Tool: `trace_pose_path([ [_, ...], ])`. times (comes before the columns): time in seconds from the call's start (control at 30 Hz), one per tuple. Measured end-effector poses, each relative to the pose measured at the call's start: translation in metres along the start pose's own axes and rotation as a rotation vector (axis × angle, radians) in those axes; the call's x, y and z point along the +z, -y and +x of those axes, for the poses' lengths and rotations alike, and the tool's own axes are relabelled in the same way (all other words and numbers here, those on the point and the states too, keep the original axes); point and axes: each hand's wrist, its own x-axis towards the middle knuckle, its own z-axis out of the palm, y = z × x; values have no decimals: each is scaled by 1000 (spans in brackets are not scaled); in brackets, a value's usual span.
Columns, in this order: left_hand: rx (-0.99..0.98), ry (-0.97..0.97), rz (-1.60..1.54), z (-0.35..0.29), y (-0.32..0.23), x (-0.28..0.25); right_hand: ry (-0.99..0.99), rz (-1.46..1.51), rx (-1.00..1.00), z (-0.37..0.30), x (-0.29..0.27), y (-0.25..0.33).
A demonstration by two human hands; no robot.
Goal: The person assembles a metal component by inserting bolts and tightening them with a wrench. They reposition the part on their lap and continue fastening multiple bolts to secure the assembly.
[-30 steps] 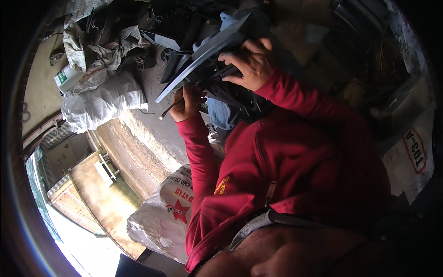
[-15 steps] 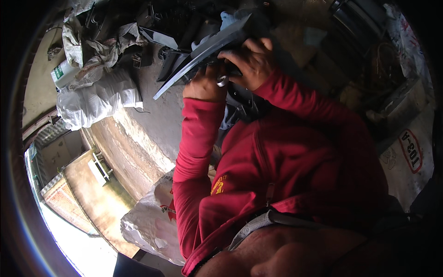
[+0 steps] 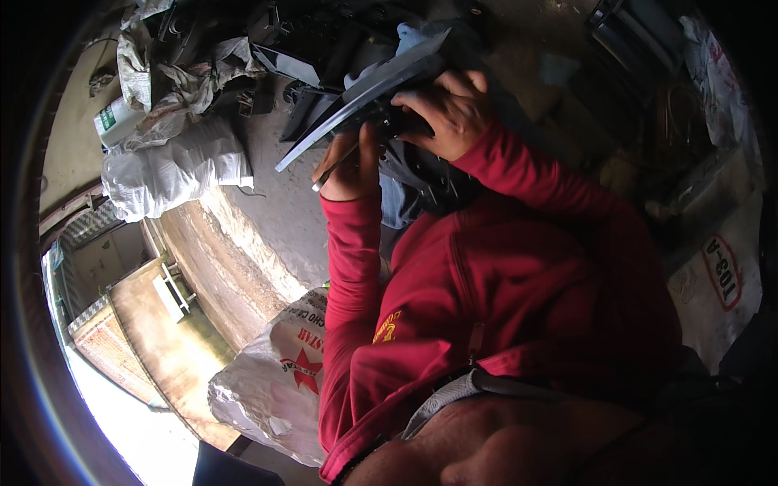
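A flat dark panel with a pale edge (image 3: 365, 95), like a monitor, is tilted up in front of me, with dark parts on its near side. Close to its lower left end, my left hand (image 3: 348, 166) is closed around a thin rod-like tool (image 3: 336, 168) with a bright metal end. Its fingers reach up against the panel's near side, and the tool's other end is hidden there. My right hand (image 3: 454, 113) is bent against the panel's right part, fingers curled on it. The fingertips are partly in shadow. Dark cloth or plastic (image 3: 429, 182) hangs below the hands.
More dark flat panels (image 3: 288, 65) lie beyond. White plastic-wrapped bundles (image 3: 178, 166) and crumpled sheeting (image 3: 190, 89) are at the left. A white printed sack (image 3: 271, 381) stands by my left arm. Another sack (image 3: 713, 275) and a dark cylinder (image 3: 636, 36) are at the right.
My left hand has turned and dropped slightly, and the tool's bright end has swung from between the hands to the left of my left hand. The right hand has moved slightly right.
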Motion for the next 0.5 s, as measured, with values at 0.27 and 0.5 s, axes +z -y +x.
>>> trace_pose_path([
  [0.27,328,121,597,22,-14,10,144,-20,22,-3,-5,0],
  [0.5,538,77,338,28,13,1,138,5,22,-2,-3,-2],
])
